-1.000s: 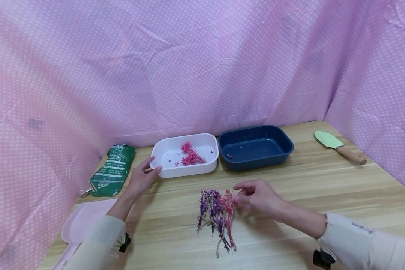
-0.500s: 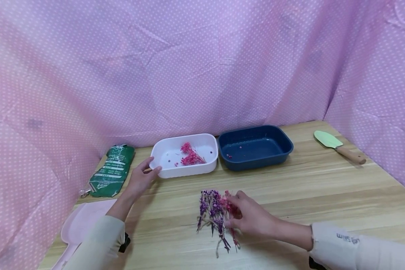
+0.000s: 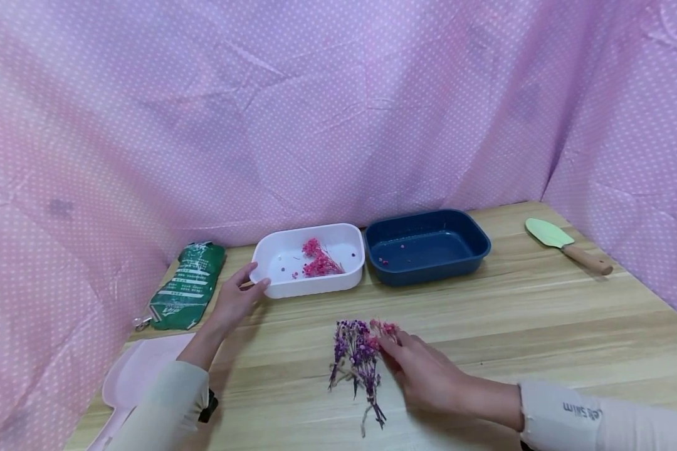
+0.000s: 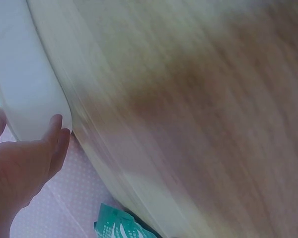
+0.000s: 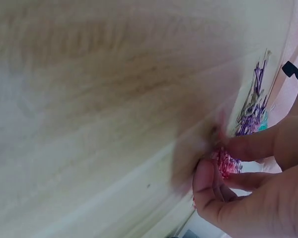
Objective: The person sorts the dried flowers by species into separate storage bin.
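Note:
My right hand (image 3: 429, 376) pinches a small bunch of pink dried flowers (image 3: 385, 329) between thumb and fingertips; the hand hides most of its stems. In the right wrist view the pink blossoms (image 5: 227, 163) show behind the fingertips, low over the wood. Just left of it lie purple dried flowers (image 3: 361, 351), their stems tied with twine. My left hand (image 3: 238, 300) holds the left end of a white rectangular container (image 3: 316, 288), thumb and fingers spread round its corner. Pink dried flowers (image 3: 323, 267) and a few loose blossoms lie inside that container.
A dark blue container (image 3: 429, 274) stands right beside the white one, with a few fallen blossoms in it. At far right lies a green trowel (image 3: 549, 233) with a wooden handle. A green bag (image 3: 188, 288) and a pink dustpan-like piece (image 3: 141, 369) lie at left.
My right hand has moved left onto the pink bunch and taken hold of it. The bunch has shifted, and its lower stems are now out of sight. My left hand stays put.

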Demonstrator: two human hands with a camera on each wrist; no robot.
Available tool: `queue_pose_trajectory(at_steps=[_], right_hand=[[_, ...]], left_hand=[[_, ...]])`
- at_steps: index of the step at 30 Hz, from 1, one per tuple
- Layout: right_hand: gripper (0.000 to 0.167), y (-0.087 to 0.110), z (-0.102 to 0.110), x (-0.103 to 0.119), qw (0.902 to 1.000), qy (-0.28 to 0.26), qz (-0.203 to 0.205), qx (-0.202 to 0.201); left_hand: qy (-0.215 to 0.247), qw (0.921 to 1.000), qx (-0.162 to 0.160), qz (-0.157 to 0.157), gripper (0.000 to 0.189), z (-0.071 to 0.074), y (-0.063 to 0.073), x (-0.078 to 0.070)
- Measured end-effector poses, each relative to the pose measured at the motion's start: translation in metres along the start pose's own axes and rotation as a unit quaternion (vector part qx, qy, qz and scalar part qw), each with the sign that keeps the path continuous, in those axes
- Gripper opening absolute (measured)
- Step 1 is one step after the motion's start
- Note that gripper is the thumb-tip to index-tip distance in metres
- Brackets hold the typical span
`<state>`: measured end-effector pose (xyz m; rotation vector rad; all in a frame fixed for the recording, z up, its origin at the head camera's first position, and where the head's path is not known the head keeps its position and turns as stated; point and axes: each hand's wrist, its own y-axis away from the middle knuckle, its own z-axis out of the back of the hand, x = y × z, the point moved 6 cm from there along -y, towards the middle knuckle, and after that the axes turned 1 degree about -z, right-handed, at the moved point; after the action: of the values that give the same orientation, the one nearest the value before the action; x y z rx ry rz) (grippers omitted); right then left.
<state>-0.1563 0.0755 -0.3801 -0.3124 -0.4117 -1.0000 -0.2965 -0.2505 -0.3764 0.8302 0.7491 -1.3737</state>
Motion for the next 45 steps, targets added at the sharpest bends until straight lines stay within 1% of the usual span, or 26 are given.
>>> queue_pose_trajectory(at_steps=[3, 5, 6, 9, 11, 13, 18, 21, 26, 28, 31, 33, 41, 45], right_hand=[[0.053, -0.002, 0.004, -0.001, 0.9997, -0.006, 0.023, -0.007], [0.05, -0.005, 0.007, -0.003, 0.9993, -0.023, 0.028, -0.006], [0.047, -0.006, 0.01, -0.004, 0.999, -0.035, 0.026, -0.004], [0.052, -0.011, 0.02, -0.009, 0.9963, -0.086, 0.005, 0.004], [0.056, -0.013, 0.028, -0.011, 0.9918, -0.127, -0.013, 0.007], [0.062, -0.015, 0.037, -0.013, 0.9857, -0.164, -0.036, 0.004], [0.057, -0.021, 0.051, -0.019, 0.9676, -0.237, -0.088, 0.001], [0.056, -0.026, 0.056, -0.022, 0.9542, -0.281, -0.103, 0.011], [0.056, -0.034, 0.06, -0.027, 0.9279, -0.352, -0.121, 0.028], [0.056, -0.037, 0.063, -0.028, 0.9212, -0.368, -0.124, 0.027], [0.056, -0.043, 0.066, -0.03, 0.9167, -0.379, -0.125, 0.014], [0.055, -0.047, 0.067, -0.031, 0.9156, -0.383, -0.123, 0.005], [0.054, -0.07, 0.069, -0.033, 0.9161, -0.382, -0.12, -0.019], [0.054, -0.082, 0.069, -0.035, 0.9162, -0.382, -0.118, -0.022]], left_hand=[[-0.001, 1.0, 0.001, -0.003, 0.073, 0.001, 0.0, 0.0], [0.0, 1.0, 0.001, -0.004, 0.073, 0.001, 0.0, 0.0], [0.0, 1.0, 0.001, -0.003, 0.073, 0.001, 0.0, 0.0], [0.002, 1.0, 0.0, 0.0, 0.073, 0.002, 0.0, 0.002], [0.001, 1.0, -0.002, 0.002, 0.072, 0.003, 0.0, 0.003], [0.001, 1.0, -0.001, 0.002, 0.073, 0.003, 0.001, 0.003], [0.003, 1.0, 0.0, 0.002, 0.073, 0.003, 0.0, 0.005], [0.006, 1.0, -0.001, 0.002, 0.073, 0.003, 0.0, 0.005], [0.01, 0.9999, -0.001, 0.002, 0.073, 0.003, -0.001, 0.005], [0.011, 0.9999, 0.001, 0.002, 0.074, 0.003, -0.001, 0.006], [0.013, 0.9999, 0.002, 0.001, 0.074, 0.003, -0.001, 0.006], [0.013, 0.9999, 0.002, 0.002, 0.074, 0.002, -0.002, 0.006], [0.009, 0.9999, 0.004, 0.008, 0.069, 0.0, -0.002, 0.004], [0.011, 0.9999, 0.002, 0.006, 0.069, 0.0, -0.002, 0.002]])
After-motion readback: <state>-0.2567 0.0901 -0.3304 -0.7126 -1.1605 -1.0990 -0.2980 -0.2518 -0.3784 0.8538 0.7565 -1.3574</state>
